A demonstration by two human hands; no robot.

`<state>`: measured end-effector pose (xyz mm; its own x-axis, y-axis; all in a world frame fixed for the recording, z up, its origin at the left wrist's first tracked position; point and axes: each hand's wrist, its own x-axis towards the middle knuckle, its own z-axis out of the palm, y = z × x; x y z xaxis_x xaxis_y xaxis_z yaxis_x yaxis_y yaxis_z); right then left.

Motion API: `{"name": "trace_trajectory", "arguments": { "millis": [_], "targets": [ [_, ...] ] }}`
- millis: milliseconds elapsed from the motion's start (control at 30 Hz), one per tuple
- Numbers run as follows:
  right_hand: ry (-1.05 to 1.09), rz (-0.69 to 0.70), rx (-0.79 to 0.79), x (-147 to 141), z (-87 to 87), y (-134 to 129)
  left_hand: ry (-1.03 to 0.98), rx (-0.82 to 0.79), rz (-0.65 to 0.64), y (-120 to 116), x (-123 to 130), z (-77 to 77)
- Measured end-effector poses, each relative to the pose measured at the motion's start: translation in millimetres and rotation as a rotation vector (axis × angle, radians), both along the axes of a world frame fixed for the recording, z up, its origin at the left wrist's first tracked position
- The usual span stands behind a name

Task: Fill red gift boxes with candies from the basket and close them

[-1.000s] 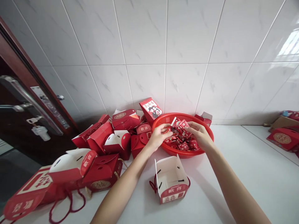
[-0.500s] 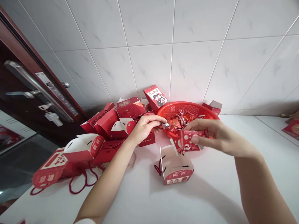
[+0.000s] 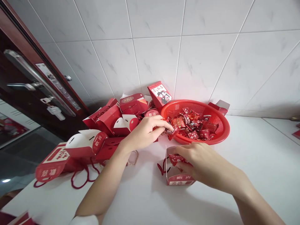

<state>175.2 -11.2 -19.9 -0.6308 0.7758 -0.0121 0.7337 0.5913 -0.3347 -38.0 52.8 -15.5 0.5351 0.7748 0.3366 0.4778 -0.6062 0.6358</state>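
Observation:
My right hand [image 3: 199, 159] grips red wrapped candies [image 3: 177, 160] inside the mouth of an open red and white gift box [image 3: 180, 179]. The box stands on the white table, a dark red cord at its left side. Beside the left rim of a red plastic basket [image 3: 225, 132], my left hand [image 3: 150, 129] pinches a red wrapped candy [image 3: 172, 132]. Several more wrapped candies [image 3: 193, 125] lie in the basket. My right fingertips are partly hidden by the box and the candies.
Many red and white gift boxes [image 3: 82, 143] are heaped on the left, some with cords hanging. A smaller box [image 3: 220, 106] sits behind the basket. The tiled wall [image 3: 154, 62] closes off the back of the table [image 3: 136, 200]. A dark door [image 3: 42, 90] with keys stands at the left.
My right hand has moved down from the basket's front edge into the box with its candies. My left hand has shifted slightly right and lower. The view has shifted a little.

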Motion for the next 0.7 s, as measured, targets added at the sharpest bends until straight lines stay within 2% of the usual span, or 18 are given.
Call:
{"name": "trace_trajectory", "arguments": {
  "millis": [133,367,467,633,700],
  "targets": [
    [-0.017,0.128,-0.037,-8.0,-3.6,3.2,-0.012,-0.001,-0.001,-0.8,-1.1,1.0],
    [0.037,0.204,-0.027,-4.6,-11.1,8.2,-0.031,0.006,-0.033,-2.0,-2.8,2.1],
    [0.020,0.163,-0.015,-2.1,-9.4,9.3,-0.034,0.037,-0.040,-2.6,-2.7,2.8],
    [-0.050,0.016,0.012,0.7,-4.9,8.3,-0.021,0.087,-0.055,-4.9,-1.4,4.6],
    [-0.084,0.007,0.015,0.8,-5.0,7.3,-0.012,0.103,-0.057,-5.6,-0.9,4.6]
  ]
}}
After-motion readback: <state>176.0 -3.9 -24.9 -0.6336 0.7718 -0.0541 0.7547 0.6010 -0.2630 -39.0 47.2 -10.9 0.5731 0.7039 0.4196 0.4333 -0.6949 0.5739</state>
